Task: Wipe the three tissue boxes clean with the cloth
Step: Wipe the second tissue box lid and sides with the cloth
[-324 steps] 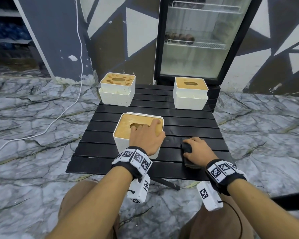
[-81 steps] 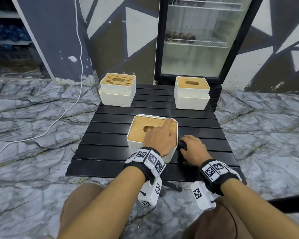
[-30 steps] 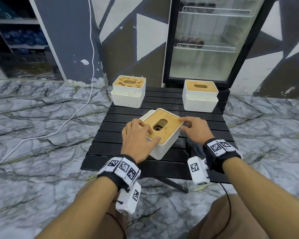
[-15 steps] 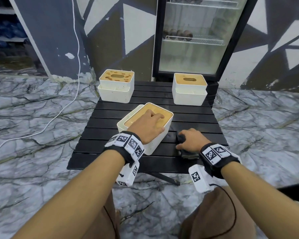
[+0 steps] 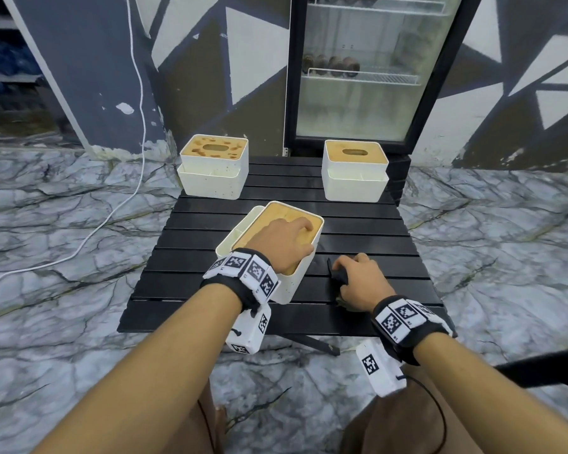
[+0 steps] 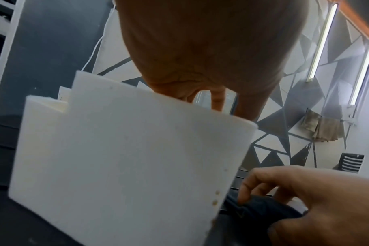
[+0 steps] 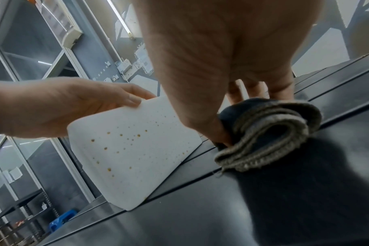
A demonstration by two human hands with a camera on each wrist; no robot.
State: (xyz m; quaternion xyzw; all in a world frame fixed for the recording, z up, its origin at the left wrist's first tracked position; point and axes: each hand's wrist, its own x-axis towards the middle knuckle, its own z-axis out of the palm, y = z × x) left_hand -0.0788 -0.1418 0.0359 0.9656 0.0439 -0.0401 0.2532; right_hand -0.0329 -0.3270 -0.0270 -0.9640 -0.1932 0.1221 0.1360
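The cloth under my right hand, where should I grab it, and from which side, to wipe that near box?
Probably take the cloth by its folded bundle, from above and from the rolled side facing away from the near tissue box. The layers lie stacked on the table there, and the right hand already rests on top, so curled fingers should gather every fold.

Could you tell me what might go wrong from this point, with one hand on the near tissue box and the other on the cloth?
The near tissue box sits skewed, held only from above by the left hand; a sideways wipe could slide it across the slatted table. The right hand grips a bunched cloth, so little of it may meet the brown specks on the box's side. The stained far-left box overhangs the table's corner and could be knocked off.
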